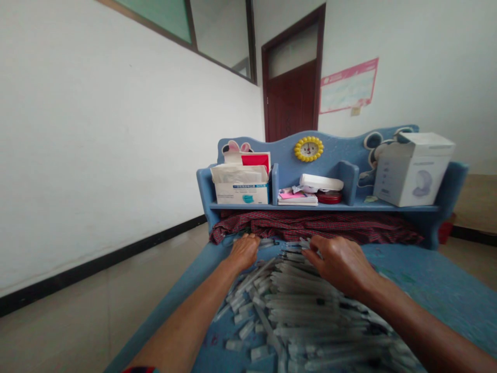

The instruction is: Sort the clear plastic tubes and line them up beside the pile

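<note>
A pile of translucent pen barrels [306,295] lies side by side on the blue desk [411,274], some with dark ends. Short clear pen caps [243,311] are scattered left of the pile. My left hand [245,250] reaches to the far left of the pile, fingers curled down; what they hold, if anything, is hidden. A few pens [267,242] lie just right of it. Beyond the pile's far end, my right hand [339,261] is bent with thumb and fingers closing around pale pen barrels [304,242], partly hidden by the fingers.
Behind the pens runs a bunched checked cloth [310,225] under a blue shelf [248,206]. On the shelf stand a mask box [241,190], papers with a red tin [329,198], and a white carton [413,171]. A yellow clock [308,149] decorates the backboard.
</note>
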{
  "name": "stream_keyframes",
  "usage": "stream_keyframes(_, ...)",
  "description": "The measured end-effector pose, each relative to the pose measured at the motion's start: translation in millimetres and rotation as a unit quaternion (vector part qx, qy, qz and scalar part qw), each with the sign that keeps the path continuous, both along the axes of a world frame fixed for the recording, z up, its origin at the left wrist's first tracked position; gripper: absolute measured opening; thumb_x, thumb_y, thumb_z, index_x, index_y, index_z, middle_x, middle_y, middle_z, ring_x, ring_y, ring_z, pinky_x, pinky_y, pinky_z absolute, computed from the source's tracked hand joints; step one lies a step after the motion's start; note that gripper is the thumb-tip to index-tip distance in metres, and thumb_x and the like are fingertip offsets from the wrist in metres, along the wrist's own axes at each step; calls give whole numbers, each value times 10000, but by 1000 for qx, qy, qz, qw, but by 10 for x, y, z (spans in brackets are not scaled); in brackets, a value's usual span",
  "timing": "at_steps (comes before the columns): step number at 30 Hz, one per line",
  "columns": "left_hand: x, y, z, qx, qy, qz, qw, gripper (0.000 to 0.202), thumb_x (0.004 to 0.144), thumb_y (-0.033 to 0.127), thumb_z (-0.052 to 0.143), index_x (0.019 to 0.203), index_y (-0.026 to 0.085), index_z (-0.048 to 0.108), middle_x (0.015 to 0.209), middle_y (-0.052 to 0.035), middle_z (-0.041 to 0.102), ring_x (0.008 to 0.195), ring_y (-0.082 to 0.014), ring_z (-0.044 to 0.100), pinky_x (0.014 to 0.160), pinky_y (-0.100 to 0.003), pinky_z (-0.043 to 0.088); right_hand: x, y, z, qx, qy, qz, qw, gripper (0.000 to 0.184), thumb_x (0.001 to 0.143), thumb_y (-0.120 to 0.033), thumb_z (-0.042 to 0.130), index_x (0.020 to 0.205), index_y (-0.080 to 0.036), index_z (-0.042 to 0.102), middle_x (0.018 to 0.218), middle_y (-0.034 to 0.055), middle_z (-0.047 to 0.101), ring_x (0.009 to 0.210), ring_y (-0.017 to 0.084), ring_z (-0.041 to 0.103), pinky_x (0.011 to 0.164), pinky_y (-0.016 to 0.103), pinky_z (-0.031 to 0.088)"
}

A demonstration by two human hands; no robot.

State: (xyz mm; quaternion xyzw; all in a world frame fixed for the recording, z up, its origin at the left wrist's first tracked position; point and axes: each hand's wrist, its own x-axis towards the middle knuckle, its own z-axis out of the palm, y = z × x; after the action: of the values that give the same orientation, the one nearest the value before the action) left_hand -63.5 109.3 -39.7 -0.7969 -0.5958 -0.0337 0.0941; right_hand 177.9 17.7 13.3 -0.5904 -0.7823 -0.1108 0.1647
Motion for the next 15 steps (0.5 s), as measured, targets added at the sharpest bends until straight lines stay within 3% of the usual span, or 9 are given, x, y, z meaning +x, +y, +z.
stream_keyframes(4, -15, -58, 77, 19, -26, -32, 999, 267, 885, 304, 539, 1101, 147, 558, 1095, -75, 589, 935, -200, 593, 798, -406, 505, 31, 35, 9, 4, 15, 3, 1000, 242, 873, -387, 462, 786, -220, 614, 706, 65, 704, 683, 239, 666, 518, 272, 239)
stream_keyframes(8, 46, -208, 304, 33, -75, -100, 992, 107, 891, 174, 466, 932, 132, 557, 912, -49, 595, 822, -167, 581, 751, -325, 475, 64, 65, 26, 7, 54, 0, 999, 248, 874, -390, 461, 770, -220, 608, 695, 60, 696, 658, 216, 648, 521, 264, 233)
stream_keyframes(12, 218, -461, 580, 36, -127, -182, 974, 101, 876, 148, 411, 861, 174, 507, 848, -25, 579, 805, -156, 559, 710, -263, 434, 115, 115, 32, 2, 158, 29, 987, 316, 889, -405, 424, 705, -205, 585, 646, 45, 660, 603, 170, 599, 525, 250, 264)
stream_keyframes(15, 363, -649, 712, 31, -150, -228, 961, 100, 881, 179, 396, 855, 186, 492, 861, -23, 580, 813, -154, 555, 704, -248, 420, 155, 161, 37, -12, 258, 84, 962, 398, 903, -416, 376, 596, -191, 493, 531, 9, 573, 514, 126, 518, 513, 231, 289)
